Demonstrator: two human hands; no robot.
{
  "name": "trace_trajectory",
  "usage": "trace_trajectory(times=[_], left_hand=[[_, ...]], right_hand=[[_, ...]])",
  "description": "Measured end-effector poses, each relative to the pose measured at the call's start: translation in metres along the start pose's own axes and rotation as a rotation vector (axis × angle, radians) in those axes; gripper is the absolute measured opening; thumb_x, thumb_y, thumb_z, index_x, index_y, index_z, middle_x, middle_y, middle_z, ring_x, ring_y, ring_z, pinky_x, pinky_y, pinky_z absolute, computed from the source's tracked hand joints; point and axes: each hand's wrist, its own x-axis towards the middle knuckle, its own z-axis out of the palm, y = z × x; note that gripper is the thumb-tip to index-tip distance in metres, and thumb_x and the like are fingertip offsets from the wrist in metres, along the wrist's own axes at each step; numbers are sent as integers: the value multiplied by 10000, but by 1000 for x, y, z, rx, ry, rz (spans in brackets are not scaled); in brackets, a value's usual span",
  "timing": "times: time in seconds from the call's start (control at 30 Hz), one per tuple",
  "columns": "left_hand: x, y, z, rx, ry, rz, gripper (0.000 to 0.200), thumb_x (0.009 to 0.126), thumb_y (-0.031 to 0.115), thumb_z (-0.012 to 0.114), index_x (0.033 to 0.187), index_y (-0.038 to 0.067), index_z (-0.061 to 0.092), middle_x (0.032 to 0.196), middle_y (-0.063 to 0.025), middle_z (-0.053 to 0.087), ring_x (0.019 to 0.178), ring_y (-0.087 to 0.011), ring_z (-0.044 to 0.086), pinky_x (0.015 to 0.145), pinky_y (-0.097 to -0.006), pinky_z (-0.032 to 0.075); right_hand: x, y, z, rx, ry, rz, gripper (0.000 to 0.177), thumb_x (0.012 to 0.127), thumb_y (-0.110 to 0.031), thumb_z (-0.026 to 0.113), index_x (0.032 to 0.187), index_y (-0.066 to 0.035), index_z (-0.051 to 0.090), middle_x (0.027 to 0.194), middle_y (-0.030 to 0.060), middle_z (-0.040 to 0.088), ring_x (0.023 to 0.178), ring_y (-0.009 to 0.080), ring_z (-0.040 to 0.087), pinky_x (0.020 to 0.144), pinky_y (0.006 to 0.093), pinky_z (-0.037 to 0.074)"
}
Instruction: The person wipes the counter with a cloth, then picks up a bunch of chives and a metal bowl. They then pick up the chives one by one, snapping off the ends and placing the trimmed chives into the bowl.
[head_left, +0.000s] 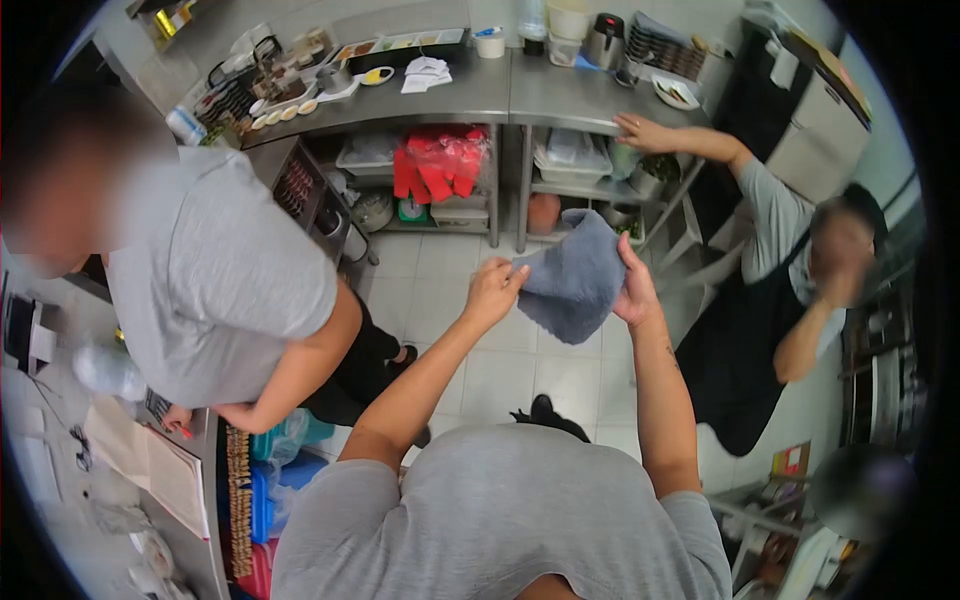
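Observation:
A blue-grey cloth [573, 280] is stretched in the air between my two hands, in front of my chest and above the tiled floor. My left hand [495, 292] pinches its left corner between thumb and fingers. On the other side, my right hand [635, 285] grips the cloth's right edge, thumb up along it; some of those fingers are hidden behind the fabric. The cloth hangs loosely, its lower corner pointing down.
A steel counter [440, 100] runs along the back, with a condiment tray [400, 45], a thermos [605, 40] and a plate [675, 93]. One co-worker [225, 270] stands close at left over a desk. Another person [750, 300] leans a hand on the counter at right.

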Motion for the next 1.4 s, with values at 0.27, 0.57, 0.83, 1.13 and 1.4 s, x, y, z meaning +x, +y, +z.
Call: trace_trajectory(times=[0.27,0.57,0.83,1.13,1.4], left_hand=[[155,-7,-45,-616,213,-245,200,891,198,570,917,11,638,820,-8,631,749,-99,551,729,-248,426],[302,-28,-90,-365,467,-19,131,872,109,555,927,-6,588,862,-47,586,786,-109,503,678,-250,421],[354,28,-160,-102,555,746,240,883,73,524,1106,-6,483,1074,-124,479,934,-190,488,788,-314,414],[449,49,-177,141,744,200,243,892,202,544,965,-7,445,926,-228,562,768,-417,575,610,-437,458],[513,-150,-108,858,20,166,561,892,396,475,1332,66,369,1398,-197,325,1257,-365,349,924,-488,371]], right_hand=[[154,-102,-9,-740,289,1,522,759,50,618,1247,5,437,949,87,607,829,147,594,677,268,508],[295,-131,24,-1540,265,-622,248,767,23,612,1013,-2,590,844,9,559,655,112,488,618,258,429],[357,-128,123,-1015,360,-1094,156,863,5,487,977,-44,582,986,55,554,848,152,538,708,288,446],[495,-93,191,-272,-359,-198,442,879,-181,533,1299,-88,428,1180,93,476,1045,185,509,885,300,421],[495,-202,-10,-868,366,-274,339,885,-197,549,1195,-62,528,1094,71,558,883,151,576,760,263,451]])
